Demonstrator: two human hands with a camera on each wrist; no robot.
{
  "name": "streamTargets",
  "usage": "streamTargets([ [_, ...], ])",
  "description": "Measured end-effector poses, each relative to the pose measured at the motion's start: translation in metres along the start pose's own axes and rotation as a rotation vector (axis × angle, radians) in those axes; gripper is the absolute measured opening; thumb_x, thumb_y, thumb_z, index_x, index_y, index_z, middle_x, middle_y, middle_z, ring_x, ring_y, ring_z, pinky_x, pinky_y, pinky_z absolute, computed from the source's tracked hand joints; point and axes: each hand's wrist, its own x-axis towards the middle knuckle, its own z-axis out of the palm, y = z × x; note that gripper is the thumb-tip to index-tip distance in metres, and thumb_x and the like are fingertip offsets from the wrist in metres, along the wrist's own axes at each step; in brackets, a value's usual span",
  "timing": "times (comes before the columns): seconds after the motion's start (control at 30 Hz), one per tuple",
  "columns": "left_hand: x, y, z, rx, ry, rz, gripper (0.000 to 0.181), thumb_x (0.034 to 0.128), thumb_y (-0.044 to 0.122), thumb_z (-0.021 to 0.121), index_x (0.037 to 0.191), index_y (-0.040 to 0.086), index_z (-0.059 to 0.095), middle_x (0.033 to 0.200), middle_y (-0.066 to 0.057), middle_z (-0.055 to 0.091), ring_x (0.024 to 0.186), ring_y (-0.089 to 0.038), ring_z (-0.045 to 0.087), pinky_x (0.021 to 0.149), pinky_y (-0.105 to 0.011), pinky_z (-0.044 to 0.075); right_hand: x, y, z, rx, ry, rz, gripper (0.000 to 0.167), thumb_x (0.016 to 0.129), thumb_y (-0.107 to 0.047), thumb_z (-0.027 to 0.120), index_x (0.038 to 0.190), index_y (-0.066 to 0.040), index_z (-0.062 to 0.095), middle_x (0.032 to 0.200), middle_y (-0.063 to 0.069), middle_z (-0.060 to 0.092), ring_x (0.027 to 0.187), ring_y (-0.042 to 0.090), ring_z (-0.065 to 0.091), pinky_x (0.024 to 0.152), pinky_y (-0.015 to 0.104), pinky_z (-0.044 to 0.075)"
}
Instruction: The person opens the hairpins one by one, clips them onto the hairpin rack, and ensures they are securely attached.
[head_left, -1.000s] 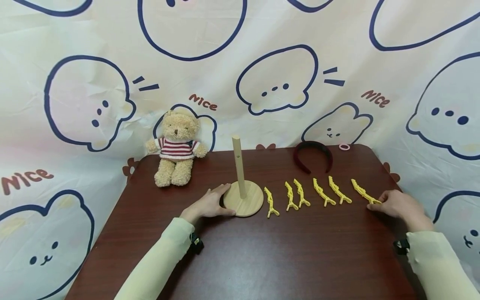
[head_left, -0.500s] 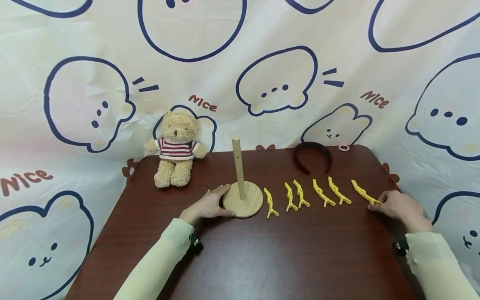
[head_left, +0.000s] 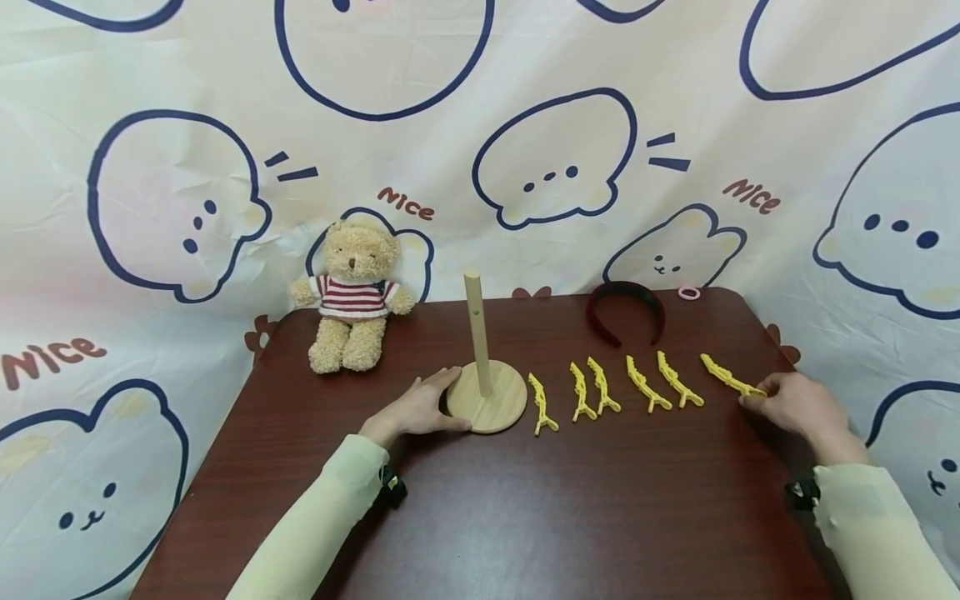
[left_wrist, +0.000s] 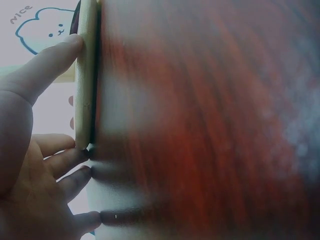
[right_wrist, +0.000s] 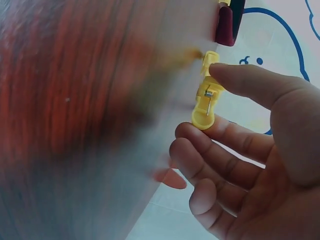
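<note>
My left hand [head_left: 417, 407] holds the edge of the round base of a wooden stand [head_left: 498, 406], with an upright post. In the left wrist view the thumb [left_wrist: 55, 62] presses one side of the base's rim [left_wrist: 86, 100], and the fingers lie at its other end. At the right, my right hand [head_left: 802, 414] pinches the forked end of a yellow alligator hair clip [head_left: 727, 377] between thumb and fingers. The right wrist view shows this clip [right_wrist: 206, 95] with its metal spring, under the thumb tip. Several matching hair clips [head_left: 643, 385] lie in a row between the hands.
A teddy bear [head_left: 352, 297] in a striped shirt sits at the back left. A dark red headband [head_left: 600, 321] and a small pink ring [head_left: 688, 293] lie near the back edge of the brown table [head_left: 570, 508]. A patterned cloth [head_left: 420, 158] hangs behind.
My right hand has shifted slightly away from me, turning the pinched end of the rightmost hair clip upward in the head view. The left hand and stand have stayed put.
</note>
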Motion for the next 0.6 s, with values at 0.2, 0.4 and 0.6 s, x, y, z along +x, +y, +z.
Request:
streamTargets([
  [0.2, 0.001, 0.0, 0.0, 0.005, -0.005, -0.006, 0.105, 0.0804, 0.054, 0.078, 0.159, 0.01, 0.025, 0.164, -0.016, 0.028, 0.155, -0.031, 0.021, 0.123, -0.061, 0.013, -0.001, -0.006, -0.001, -0.004, 0.08, -0.056, 0.057, 0.085, -0.045, 0.073, 0.106, 0.007, 0.067, 0.092, 0.023, 0.069, 0.075, 0.029, 0.058, 0.058, 0.039, 0.05],
  [0.4, 0.001, 0.0, -0.001, 0.011, -0.005, -0.005, 0.104, 0.0808, 0.053, 0.078, 0.159, 0.01, 0.025, 0.164, -0.016, 0.028, 0.154, -0.032, 0.022, 0.123, -0.062, 0.013, -0.004, -0.021, -0.005, -0.018, 0.127, -0.086, 0.057, 0.085, -0.044, 0.074, 0.109, 0.007, 0.067, 0.095, 0.025, 0.069, 0.076, 0.029, 0.059, 0.061, 0.042, 0.05],
  [0.6, 0.001, 0.001, -0.001, 0.009, -0.008, -0.009, 0.104, 0.0808, 0.054, 0.078, 0.159, 0.01, 0.025, 0.164, -0.016, 0.028, 0.154, -0.032, 0.022, 0.123, -0.062, 0.013, -0.009, -0.043, -0.01, -0.028, 0.166, -0.101, 0.057, 0.085, -0.046, 0.075, 0.109, 0.005, 0.068, 0.099, 0.027, 0.07, 0.077, 0.031, 0.061, 0.065, 0.05, 0.051],
])
